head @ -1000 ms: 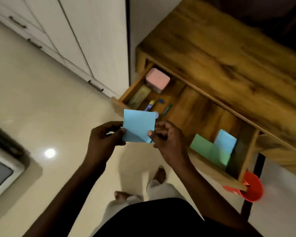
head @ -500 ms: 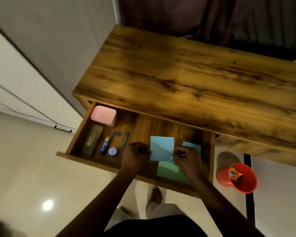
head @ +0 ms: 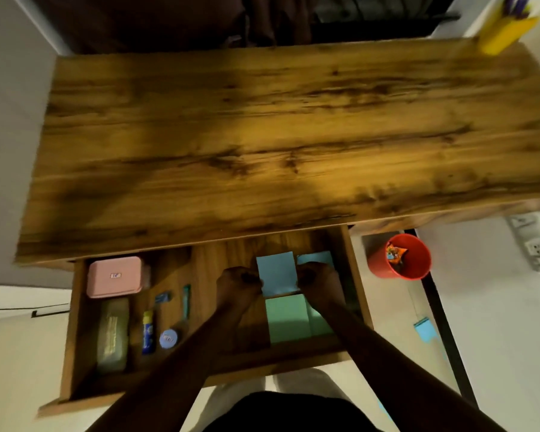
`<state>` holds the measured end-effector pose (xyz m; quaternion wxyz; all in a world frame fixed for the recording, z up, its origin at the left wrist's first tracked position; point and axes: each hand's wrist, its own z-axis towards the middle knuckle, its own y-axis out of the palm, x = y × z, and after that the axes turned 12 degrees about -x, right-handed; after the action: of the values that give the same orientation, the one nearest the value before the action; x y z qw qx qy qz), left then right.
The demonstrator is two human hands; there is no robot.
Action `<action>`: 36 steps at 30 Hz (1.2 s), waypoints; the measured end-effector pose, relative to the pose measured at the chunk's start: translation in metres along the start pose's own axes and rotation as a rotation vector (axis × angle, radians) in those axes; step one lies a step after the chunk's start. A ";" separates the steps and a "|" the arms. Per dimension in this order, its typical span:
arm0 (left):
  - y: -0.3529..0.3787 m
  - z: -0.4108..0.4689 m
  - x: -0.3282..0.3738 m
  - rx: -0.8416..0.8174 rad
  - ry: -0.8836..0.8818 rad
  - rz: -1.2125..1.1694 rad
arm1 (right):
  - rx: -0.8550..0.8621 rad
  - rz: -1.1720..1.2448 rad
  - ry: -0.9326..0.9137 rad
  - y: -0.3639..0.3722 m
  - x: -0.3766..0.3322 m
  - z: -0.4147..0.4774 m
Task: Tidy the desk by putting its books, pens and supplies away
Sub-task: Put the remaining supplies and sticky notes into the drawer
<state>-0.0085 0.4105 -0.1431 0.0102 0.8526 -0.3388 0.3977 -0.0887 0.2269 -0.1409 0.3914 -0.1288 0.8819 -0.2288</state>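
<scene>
The worktop lies wholly beyond both grips. The view has swung up over the last second, so it now takes in the worktop's whole span, with a yellow holder at its far right corner, well away from the right grip.

The drawer stands pulled out, and both grips are now inside its right part. A second ago they were out over the floor, nearer the body than the drawer front.

The blue sheet has travelled with them. It sits between the two grips, the left grip pinching its left edge and the right grip its right edge, fingers curled. The sheet looks low over the drawer floor. Whether it touches yet cannot be told.

Green sheets lie just on the body side of the grips. A second blue sheet lies just beyond the right grip.

Well to the left of the left grip are a pink box, a glue stick and a round blue cap.

My judgement is that this sheet is nearly stowed and only the release remains. A blue note on the floor, right of the right grip, may still need picking up.
</scene>
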 end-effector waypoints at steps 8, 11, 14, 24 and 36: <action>-0.003 0.008 0.007 -0.068 0.043 0.217 | 0.019 -0.048 0.044 0.006 0.005 -0.006; -0.004 0.008 0.008 -0.060 0.069 0.279 | 0.013 -0.075 0.048 0.009 0.004 -0.007; -0.004 0.010 0.008 -0.075 0.075 0.323 | 0.036 -0.094 0.063 0.010 0.002 -0.010; -0.013 0.013 0.009 -0.154 0.113 0.387 | 0.172 -0.055 0.021 -0.001 -0.001 -0.041; 0.041 -0.052 0.059 -0.297 0.473 0.242 | 0.418 0.393 -0.008 -0.038 0.020 -0.143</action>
<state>-0.0408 0.3599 -0.0779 0.1657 0.6791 -0.4806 0.5295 -0.2073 0.2294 -0.0508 0.4498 0.1270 0.8221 -0.3251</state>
